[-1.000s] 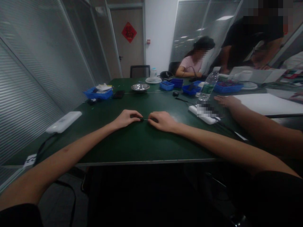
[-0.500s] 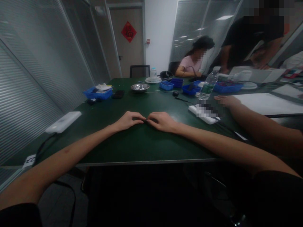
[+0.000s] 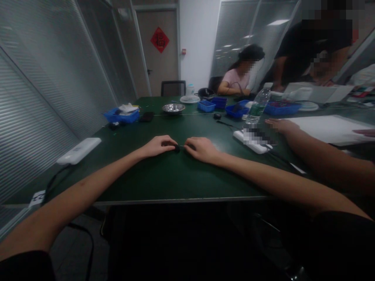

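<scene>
Above the green table (image 3: 175,179), my left hand (image 3: 159,146) pinches a small black object (image 3: 177,148) between thumb and fingertips. A short way to its right is my right hand (image 3: 200,149), its fingers curled and pressed together at a thin, pale sliver (image 3: 182,146) in the gap between the hands. What the right fingers grip is too small to make out fully. The fingertips of the two hands are slightly apart.
A metal bowl (image 3: 173,109) stands beyond my hands. Blue trays (image 3: 122,116) and a plastic bottle (image 3: 258,105) lie further off. White power strips (image 3: 79,151) flank both sides. Another person's arm (image 3: 316,150) rests at the right; two more people are behind.
My hands have drawn slightly apart at the fingertips, and the black object now shows at my left fingertips. At the right edge, another person's fingers have appeared over the white sheet.
</scene>
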Demonstrator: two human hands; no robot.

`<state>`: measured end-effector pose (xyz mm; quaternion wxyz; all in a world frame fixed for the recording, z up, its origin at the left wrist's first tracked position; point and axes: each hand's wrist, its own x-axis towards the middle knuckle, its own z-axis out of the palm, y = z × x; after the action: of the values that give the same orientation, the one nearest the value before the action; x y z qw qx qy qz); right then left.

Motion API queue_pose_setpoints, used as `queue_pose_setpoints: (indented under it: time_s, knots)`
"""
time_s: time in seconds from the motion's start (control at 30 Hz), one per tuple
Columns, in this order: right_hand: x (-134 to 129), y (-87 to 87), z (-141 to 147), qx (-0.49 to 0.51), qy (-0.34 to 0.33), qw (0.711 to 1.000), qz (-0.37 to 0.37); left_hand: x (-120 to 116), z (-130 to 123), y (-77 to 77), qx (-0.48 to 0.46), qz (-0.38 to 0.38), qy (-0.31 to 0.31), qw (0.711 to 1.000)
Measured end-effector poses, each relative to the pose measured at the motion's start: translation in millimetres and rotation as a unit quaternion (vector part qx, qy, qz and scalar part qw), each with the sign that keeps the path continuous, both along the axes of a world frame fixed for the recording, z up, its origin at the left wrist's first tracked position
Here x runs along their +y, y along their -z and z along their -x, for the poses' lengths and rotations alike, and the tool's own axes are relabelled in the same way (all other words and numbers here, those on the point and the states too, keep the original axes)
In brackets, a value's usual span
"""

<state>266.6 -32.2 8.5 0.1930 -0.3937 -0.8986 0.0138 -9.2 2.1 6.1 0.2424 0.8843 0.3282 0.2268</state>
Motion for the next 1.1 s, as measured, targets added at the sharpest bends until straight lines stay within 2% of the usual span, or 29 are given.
queue_pose_setpoints:
  time_s: [0.13, 0.33, 0.4, 0.5, 0.6, 0.73, 0.8, 0.93, 1.1]
  knots:
    - [0, 0.7, 0, -0.007, 0.001, 1.0, -0.001, 7, 8, -0.5, 0.01, 0.023, 0.004, 1.0]
    - [0, -0.3, -1, -0.007, -0.004, 1.0, -0.006, 2, 9, -6.8, 0.015, 0.026, 0.046, 0.999]
    - [-1, -1.8, -1, -0.007, -0.007, 1.0, 0.004, 4, 13, -7.6, 0.018, 0.027, 0.038, 0.999]
    - [-2, -3.1, -1, -0.007, -0.01, 1.0, 0.007, 18, 30, -5.5, 0.035, 0.024, -0.04, 0.998]
    - [-1, -2.1, -1, -0.009, -0.012, 1.0, -0.002, 41, 65, -1.1, 0.066, -0.012, -0.162, 0.985]
    - [0, -0.6, -1, -0.011, -0.015, 1.0, -0.006, 69, 132, 4.9, 0.122, -0.071, -0.323, 0.936]
    - [0, -0.7, -1, -0.011, -0.015, 1.0, -0.002, 76, 164, 7.1, 0.147, -0.083, -0.382, 0.909]
    - [0, -1.4, -1, -0.01, -0.012, 1.0, 0.004, 80, 201, 8.9, 0.189, -0.1, -0.449, 0.868]
    - [-1, -2.3, -1, -0.014, -0.014, 1.0, 0.004, 77, 207, 8.7, 0.184, -0.101, -0.474, 0.855]
